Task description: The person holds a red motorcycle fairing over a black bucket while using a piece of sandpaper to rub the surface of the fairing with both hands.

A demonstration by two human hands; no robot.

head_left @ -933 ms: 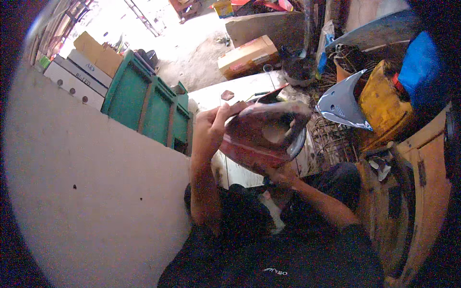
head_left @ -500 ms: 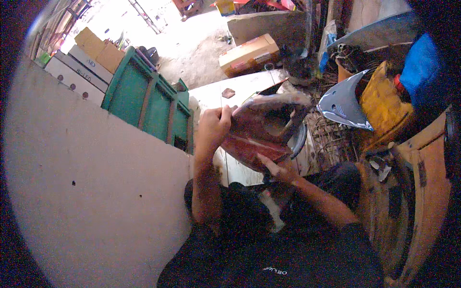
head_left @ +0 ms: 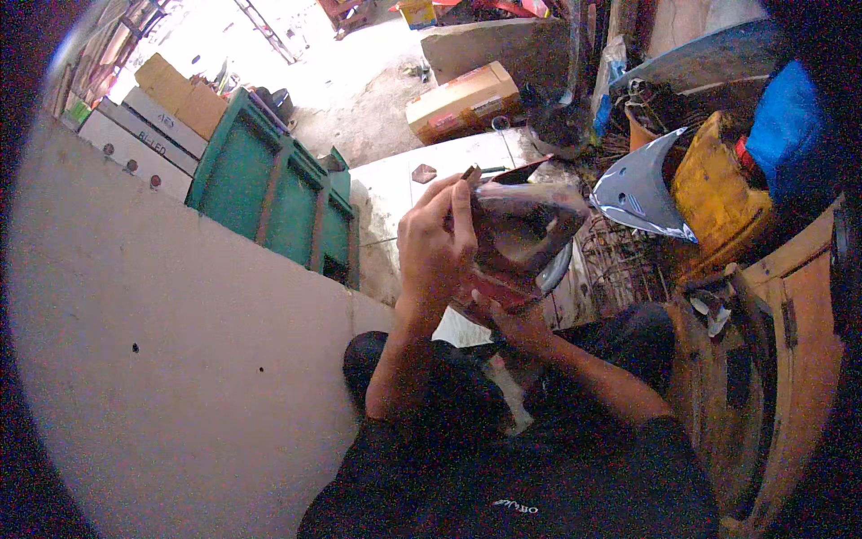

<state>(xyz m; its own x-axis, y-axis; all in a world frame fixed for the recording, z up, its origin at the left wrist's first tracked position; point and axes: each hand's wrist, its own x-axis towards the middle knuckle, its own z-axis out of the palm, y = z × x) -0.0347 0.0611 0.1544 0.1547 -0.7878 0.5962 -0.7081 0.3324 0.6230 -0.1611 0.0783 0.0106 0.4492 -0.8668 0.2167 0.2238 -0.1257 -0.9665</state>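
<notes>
A dark red, curved motorcycle body panel [head_left: 512, 292], with grey worn patches and a large opening, is held tilted above the floor before me. My right hand [head_left: 521, 325] grips its lower edge, thumb on the red face. At the panel's left side is my left hand [head_left: 437, 238], fingers raised and closed. A small, flat brown piece [head_left: 471, 173], perhaps folded sandpaper, sticks up at its fingertips. Behind the panel shows the pale curved rim [head_left: 558, 269] of something, mostly hidden.
A white wall [head_left: 180, 341] and green wooden frame [head_left: 242, 153] stand left. A brown scrap [head_left: 424, 172] lies on the tiles, below a cardboard box [head_left: 462, 101]. To the right are a grey panel [head_left: 633, 193], a yellow container [head_left: 718, 189] and a wooden cabinet [head_left: 808, 314].
My left hand has moved right, in front of the panel's left side, and its fingers now point up with the brown piece showing. The right hand keeps its grip on the lower edge.
</notes>
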